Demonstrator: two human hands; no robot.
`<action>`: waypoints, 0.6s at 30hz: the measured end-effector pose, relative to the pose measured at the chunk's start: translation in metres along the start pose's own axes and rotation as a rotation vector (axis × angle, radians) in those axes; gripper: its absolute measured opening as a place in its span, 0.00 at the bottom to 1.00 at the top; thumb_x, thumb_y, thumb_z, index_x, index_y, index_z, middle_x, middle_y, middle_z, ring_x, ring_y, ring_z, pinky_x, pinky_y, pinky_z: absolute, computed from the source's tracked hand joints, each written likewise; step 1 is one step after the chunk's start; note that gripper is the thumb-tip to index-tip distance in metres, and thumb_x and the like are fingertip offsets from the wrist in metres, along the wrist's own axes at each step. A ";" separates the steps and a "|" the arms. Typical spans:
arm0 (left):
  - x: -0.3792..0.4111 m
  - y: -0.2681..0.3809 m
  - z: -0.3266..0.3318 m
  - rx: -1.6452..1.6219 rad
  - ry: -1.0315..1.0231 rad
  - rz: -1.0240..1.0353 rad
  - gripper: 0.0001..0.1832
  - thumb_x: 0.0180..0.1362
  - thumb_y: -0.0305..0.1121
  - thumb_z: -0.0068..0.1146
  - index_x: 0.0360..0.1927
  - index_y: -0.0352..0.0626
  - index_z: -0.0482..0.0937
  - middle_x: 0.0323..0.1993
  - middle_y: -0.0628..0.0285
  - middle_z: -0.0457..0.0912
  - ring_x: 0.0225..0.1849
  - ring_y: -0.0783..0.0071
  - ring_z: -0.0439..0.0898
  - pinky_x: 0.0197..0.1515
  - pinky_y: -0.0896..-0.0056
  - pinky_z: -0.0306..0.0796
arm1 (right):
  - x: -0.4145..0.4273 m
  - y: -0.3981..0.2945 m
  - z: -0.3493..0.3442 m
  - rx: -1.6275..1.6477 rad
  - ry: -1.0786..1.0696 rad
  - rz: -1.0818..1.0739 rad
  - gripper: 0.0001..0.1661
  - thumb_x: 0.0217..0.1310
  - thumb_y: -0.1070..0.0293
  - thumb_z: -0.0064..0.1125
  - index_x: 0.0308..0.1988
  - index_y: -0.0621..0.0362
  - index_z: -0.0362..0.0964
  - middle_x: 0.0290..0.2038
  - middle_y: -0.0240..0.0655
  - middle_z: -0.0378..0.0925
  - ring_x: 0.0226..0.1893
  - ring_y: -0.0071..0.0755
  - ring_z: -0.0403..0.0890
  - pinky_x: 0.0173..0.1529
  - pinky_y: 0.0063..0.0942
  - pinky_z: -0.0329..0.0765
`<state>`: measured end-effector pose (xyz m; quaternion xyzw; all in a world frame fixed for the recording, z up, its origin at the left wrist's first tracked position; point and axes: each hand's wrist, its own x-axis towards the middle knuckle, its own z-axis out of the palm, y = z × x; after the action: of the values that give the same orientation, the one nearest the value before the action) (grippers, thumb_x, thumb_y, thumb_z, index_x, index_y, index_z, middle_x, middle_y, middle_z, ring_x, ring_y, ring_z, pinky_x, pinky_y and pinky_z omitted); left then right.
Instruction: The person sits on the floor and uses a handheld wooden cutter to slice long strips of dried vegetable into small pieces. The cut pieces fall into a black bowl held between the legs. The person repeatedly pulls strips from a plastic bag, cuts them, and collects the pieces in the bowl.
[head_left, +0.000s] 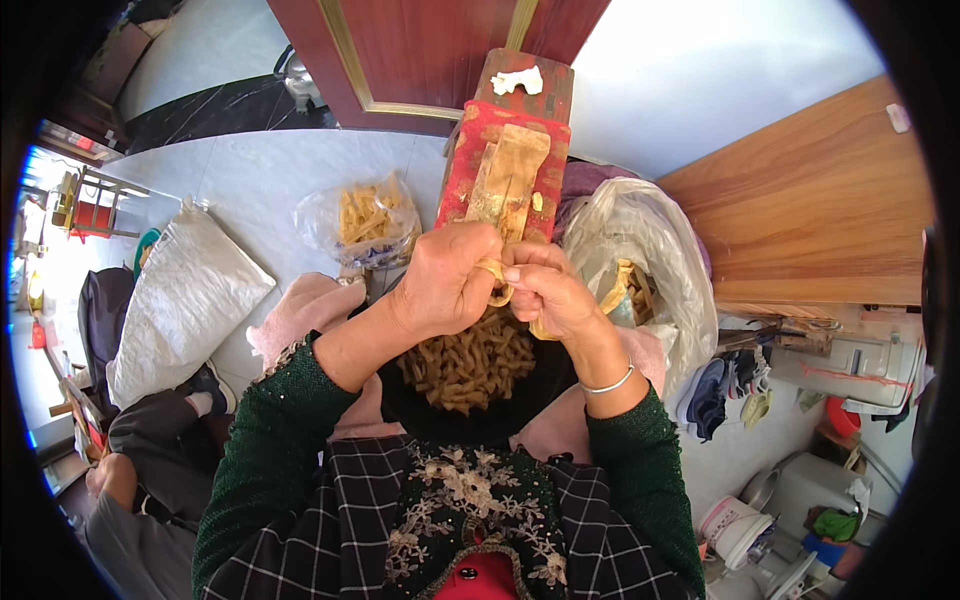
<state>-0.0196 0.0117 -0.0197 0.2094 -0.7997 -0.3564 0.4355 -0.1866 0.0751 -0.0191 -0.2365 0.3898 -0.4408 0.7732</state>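
Observation:
Both hands grip a pale yellow, flexible strip (498, 299), which bends into a loop between them. My left hand (448, 279) is closed around one part of it. Thumb and fingers of my right hand (553, 288) pinch the other side, and a length of the strip shows below that palm. Directly beneath lies a dark, wide container (420, 424) on my lap, holding many short brownish-yellow folded or knotted pieces (466, 369). What the strip is made of cannot be told for certain.
Ahead stands a bench with a red cloth (459, 180) and a wooden block (513, 161). A clear bag of yellow strips (371, 217) lies left; a large plastic bag (675, 262) stands right. A white woven sack (187, 300) and a seated person's leg (161, 435) are farther left.

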 end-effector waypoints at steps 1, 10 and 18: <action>-0.001 0.001 0.001 -0.049 0.004 -0.115 0.03 0.47 0.19 0.44 0.23 0.37 0.69 0.17 0.62 0.70 0.19 0.73 0.66 0.22 0.71 0.63 | 0.000 -0.001 0.003 -0.101 0.035 -0.077 0.09 0.58 0.68 0.59 0.29 0.59 0.68 0.18 0.21 0.62 0.15 0.11 0.57 0.18 0.15 0.53; 0.001 -0.006 -0.002 -0.192 -0.134 -0.592 0.03 0.48 0.21 0.50 0.23 0.37 0.69 0.18 0.62 0.69 0.22 0.78 0.67 0.24 0.73 0.63 | 0.000 0.001 -0.004 -0.149 0.004 -0.083 0.07 0.55 0.74 0.63 0.35 0.62 0.72 0.21 0.23 0.69 0.16 0.09 0.60 0.19 0.14 0.57; 0.006 0.002 -0.003 0.104 0.008 -0.435 0.09 0.47 0.20 0.59 0.21 0.39 0.69 0.14 0.66 0.68 0.17 0.85 0.64 0.20 0.77 0.60 | 0.008 0.015 -0.012 0.366 -0.201 -0.227 0.06 0.56 0.77 0.59 0.36 0.65 0.73 0.20 0.26 0.68 0.14 0.12 0.60 0.17 0.15 0.59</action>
<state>-0.0202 0.0074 -0.0136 0.4004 -0.7513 -0.3994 0.3402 -0.1862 0.0757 -0.0402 -0.1775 0.1956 -0.5626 0.7834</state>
